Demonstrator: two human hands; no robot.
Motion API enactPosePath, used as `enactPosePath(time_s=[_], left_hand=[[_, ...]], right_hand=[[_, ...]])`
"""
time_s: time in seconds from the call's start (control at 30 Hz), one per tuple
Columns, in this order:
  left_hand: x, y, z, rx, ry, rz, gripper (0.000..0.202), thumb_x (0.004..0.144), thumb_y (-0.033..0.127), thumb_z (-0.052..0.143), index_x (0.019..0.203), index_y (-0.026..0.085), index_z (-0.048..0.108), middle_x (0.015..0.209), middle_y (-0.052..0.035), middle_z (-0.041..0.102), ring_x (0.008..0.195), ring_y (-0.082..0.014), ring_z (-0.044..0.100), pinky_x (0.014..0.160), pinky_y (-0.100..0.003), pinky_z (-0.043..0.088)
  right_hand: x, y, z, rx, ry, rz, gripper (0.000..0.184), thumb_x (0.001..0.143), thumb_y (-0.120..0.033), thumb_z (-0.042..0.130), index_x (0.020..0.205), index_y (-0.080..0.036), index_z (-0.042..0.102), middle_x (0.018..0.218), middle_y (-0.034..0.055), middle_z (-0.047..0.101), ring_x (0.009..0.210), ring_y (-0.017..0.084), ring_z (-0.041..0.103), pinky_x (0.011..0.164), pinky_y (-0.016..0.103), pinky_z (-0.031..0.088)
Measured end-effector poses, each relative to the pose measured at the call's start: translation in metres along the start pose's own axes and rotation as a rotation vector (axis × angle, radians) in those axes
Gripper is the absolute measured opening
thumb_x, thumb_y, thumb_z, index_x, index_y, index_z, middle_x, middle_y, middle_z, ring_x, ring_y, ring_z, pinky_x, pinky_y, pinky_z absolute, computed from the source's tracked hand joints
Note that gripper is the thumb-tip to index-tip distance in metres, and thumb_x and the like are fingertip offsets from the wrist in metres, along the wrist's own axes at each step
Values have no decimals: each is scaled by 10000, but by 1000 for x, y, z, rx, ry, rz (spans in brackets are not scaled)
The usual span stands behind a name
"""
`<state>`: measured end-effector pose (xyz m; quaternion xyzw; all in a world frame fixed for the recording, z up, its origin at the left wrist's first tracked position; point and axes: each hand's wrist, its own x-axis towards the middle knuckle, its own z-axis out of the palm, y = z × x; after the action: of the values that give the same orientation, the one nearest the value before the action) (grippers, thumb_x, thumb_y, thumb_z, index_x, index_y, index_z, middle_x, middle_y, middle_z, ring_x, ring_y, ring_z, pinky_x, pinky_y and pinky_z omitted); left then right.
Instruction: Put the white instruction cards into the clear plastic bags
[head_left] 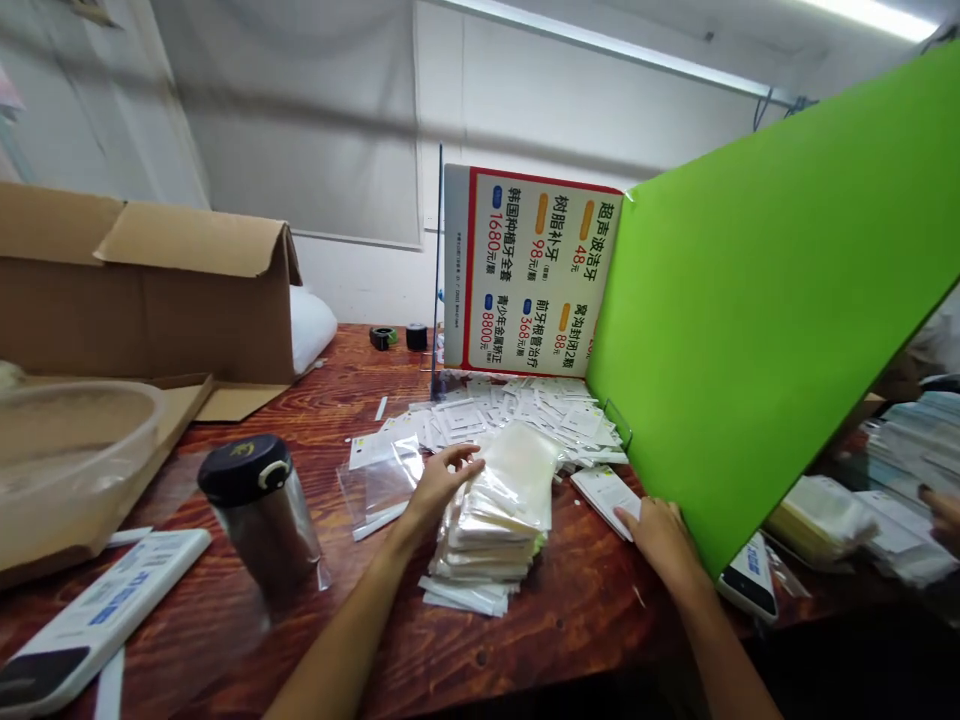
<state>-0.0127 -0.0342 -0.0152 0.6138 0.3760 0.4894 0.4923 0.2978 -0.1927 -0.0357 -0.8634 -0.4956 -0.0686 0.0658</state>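
A tall stack of clear plastic bags point(499, 510) stands in the middle of the wooden table. My left hand point(440, 485) is at its upper left edge, thumb and forefinger apart, fingertips touching the top bag. To the right, a small stack of white cards point(606, 500) lies flat on the table. My right hand point(658, 535) grips its near end, with the thumb on top and the other fingers partly hidden. Behind the bags spreads a loose heap of white cards point(525, 410). One clear bag point(386, 478) lies flat to the left of my left hand.
A green board point(765, 300) rises on the right, beside a printed sign point(532, 270). On the left are a metal tumbler point(262, 520), a plastic basin point(75, 470), a cardboard box point(150, 290) and a white boxy device point(105, 615). Another person's hand point(941, 515) shows far right.
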Motion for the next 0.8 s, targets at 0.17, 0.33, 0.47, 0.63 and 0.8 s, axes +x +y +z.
enactPosePath(time_s=[0.17, 0.33, 0.47, 0.63, 0.8], left_hand=[[1, 1, -5, -103, 33, -11, 459, 616, 393, 815, 1007, 164, 743, 938, -100, 731, 870, -229, 644, 780, -306, 464], [0, 3, -7, -282, 37, -62, 625, 593, 388, 829, 1136, 126, 665, 867, -105, 753, 886, -245, 687, 776, -305, 478], [0, 0, -9, -393, 103, -65, 648, 580, 364, 843, 1141, 123, 628, 824, -99, 758, 876, -242, 698, 802, -307, 472], [0, 2, -11, -505, 215, -62, 633, 554, 324, 863, 1102, 119, 620, 797, -84, 747, 814, -213, 691, 774, -289, 465], [-1, 8, -9, -557, 304, -139, 624, 552, 321, 866, 1092, 117, 630, 814, -84, 738, 760, -187, 669, 674, -254, 443]], right_hand=[[-9, -7, -9, -59, 54, 19, 427, 936, -426, 533, 1025, -22, 637, 1027, 226, 652, 1027, 333, 591, 867, 355, 406], [-14, -10, -1, -62, 215, 54, 377, 903, -397, 574, 1018, -38, 581, 1052, 251, 633, 999, 353, 612, 829, 380, 439], [-11, -2, -8, 245, 143, 132, 205, 925, -280, 412, 999, -140, 543, 864, 178, 698, 744, 298, 669, 656, 363, 467], [-9, -8, -39, 738, 263, 221, 341, 826, -535, 510, 952, -220, 539, 879, 126, 714, 515, 216, 581, 499, 334, 449], [-11, -67, -51, 1335, -241, -101, 635, 640, -656, 734, 1024, -176, 575, 680, 25, 675, 348, 103, 436, 372, 241, 325]])
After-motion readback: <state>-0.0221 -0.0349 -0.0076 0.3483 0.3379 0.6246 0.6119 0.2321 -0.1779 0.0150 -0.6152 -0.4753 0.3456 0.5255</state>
